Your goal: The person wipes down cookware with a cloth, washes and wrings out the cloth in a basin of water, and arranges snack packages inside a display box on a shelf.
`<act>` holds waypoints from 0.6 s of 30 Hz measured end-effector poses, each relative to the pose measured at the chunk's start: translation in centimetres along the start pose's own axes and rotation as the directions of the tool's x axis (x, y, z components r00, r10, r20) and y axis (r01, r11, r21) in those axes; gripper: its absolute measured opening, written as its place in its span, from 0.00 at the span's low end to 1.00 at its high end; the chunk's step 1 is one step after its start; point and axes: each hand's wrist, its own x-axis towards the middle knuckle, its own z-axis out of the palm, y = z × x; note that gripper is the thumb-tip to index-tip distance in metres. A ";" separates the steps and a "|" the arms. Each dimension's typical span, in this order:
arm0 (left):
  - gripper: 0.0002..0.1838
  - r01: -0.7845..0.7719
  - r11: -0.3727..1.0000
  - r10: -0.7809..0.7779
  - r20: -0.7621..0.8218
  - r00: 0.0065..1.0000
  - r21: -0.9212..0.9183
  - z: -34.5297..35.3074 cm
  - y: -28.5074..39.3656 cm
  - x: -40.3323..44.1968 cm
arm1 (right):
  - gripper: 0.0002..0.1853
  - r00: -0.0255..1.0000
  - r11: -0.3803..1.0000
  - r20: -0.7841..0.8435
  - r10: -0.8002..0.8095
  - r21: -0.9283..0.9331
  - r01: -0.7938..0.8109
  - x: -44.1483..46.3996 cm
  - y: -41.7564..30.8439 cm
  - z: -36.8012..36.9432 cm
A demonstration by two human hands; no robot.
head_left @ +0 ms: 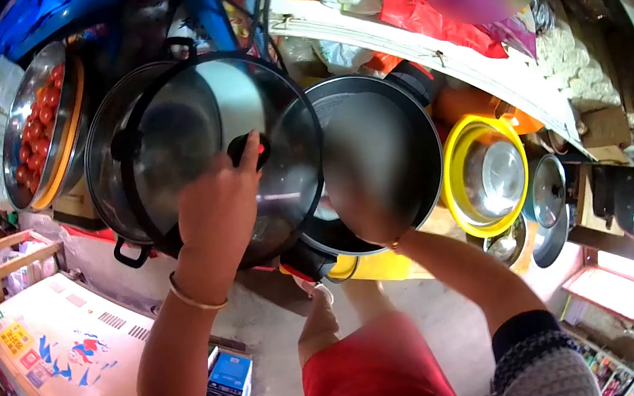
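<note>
My left hand (pixel 221 200) grips the black knob of a large glass lid (pixel 289 177), its index finger stretched along the knob. The lid overlaps a dark two-handled pot (pixel 102 160) on the left and sits off-centre to the right of it. My right hand (pixel 372 210) reaches over the inside of a wide black pan (pixel 422 158) with black-and-red handles. A blur covers its fingers, so their grip cannot be made out. The lid's right edge overlaps the pan's left side.
A bowl of small red tomatoes (pixel 39 137) stands at the far left. To the right are a yellow basin (pixel 460 213) and a smaller glass lid (pixel 548 190). Bags lie behind a white shelf edge (pixel 425 46). A printed white surface (pixel 70 358) is at lower left.
</note>
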 end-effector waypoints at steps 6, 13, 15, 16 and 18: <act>0.21 -0.069 0.995 0.080 -0.171 0.982 0.066 1.8 -0.4 -0.4 | 0.27 0.883 0.886 -0.077 0.464 0.040 -0.462 2.1 7.7 4.7; 0.21 -0.074 0.997 0.073 -0.242 0.968 0.005 2.2 -0.6 -0.3 | 0.28 0.927 0.983 0.368 -0.077 0.182 0.009 -2.0 4.6 -0.4; 0.22 -0.042 0.999 0.043 -0.147 0.988 0.006 1.9 -0.4 -0.2 | 0.29 0.925 0.991 0.356 0.130 -0.033 -0.127 1.6 8.6 -1.4; 0.22 -0.045 0.999 0.045 -0.140 0.989 -0.002 1.9 -0.3 -0.2 | 0.29 0.902 0.952 0.306 0.304 -0.055 -0.302 2.5 9.9 -1.1; 0.22 -0.005 1.000 0.006 -0.140 0.990 0.008 2.1 -0.1 0.0 | 0.27 0.883 0.946 0.360 0.301 -0.225 -0.232 1.9 8.1 -1.6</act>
